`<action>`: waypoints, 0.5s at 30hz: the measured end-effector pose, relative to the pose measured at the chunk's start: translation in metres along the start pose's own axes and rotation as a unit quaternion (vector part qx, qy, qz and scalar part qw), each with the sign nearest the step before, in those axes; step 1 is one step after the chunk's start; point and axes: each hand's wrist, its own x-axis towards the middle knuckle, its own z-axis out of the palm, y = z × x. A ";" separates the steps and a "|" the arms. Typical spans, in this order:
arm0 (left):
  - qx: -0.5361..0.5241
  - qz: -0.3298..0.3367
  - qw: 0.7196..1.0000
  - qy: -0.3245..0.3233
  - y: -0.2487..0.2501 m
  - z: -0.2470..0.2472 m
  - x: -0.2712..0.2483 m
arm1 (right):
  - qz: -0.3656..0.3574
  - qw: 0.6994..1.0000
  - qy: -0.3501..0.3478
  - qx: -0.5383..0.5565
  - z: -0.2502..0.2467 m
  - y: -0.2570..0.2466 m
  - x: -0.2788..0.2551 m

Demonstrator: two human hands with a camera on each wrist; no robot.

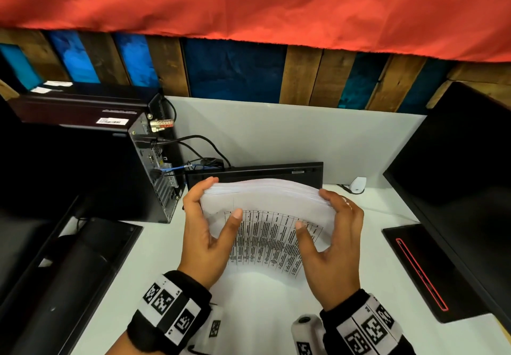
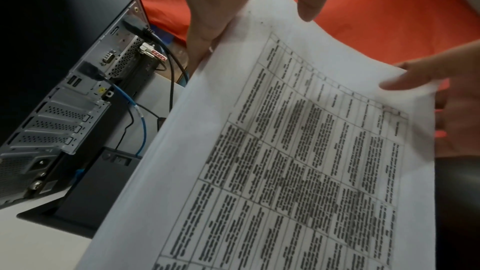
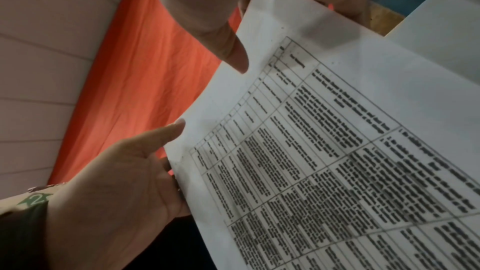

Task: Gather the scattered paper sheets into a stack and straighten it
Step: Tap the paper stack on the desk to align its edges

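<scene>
A thick stack of white paper sheets (image 1: 265, 216) stands on its lower edge on the white desk (image 1: 265, 313), with a printed table on the sheet facing me. My left hand (image 1: 222, 198) grips the stack's left side, thumb on the front sheet and fingers behind. My right hand (image 1: 313, 209) grips the right side the same way. The left wrist view shows the stack (image 2: 285, 151) close up between the left hand (image 2: 257, 7) and the right hand (image 2: 428, 77). The right wrist view shows the printed sheet (image 3: 337, 151), the right hand (image 3: 285, 22) and the left hand (image 3: 130, 171).
A computer tower (image 1: 154, 166) with cables (image 1: 199, 147) stands to the left of the stack. A flat black device (image 1: 254, 172) lies right behind it. A dark monitor (image 1: 456, 175) and its base (image 1: 420, 271) take the right side, another monitor stand (image 1: 83, 258) the left.
</scene>
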 end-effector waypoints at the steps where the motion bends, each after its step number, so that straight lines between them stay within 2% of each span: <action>1: -0.004 0.001 1.000 -0.002 0.000 0.001 -0.001 | 0.007 1.000 -0.005 0.002 0.000 0.000 0.000; 4: -0.017 -0.011 1.000 -0.001 0.000 0.002 -0.002 | 0.025 1.000 0.006 0.018 0.001 0.002 0.003; 8: -0.028 -0.025 0.999 0.001 -0.002 -0.001 -0.003 | -0.001 1.000 -0.013 0.021 0.000 0.001 0.003; 11: -0.035 -0.053 0.998 -0.016 -0.003 0.001 -0.004 | 0.028 0.999 0.009 0.044 0.001 0.005 0.004; 15: -0.065 -0.082 0.994 -0.032 -0.004 0.001 -0.007 | 0.033 0.998 -0.022 0.040 0.004 0.002 0.000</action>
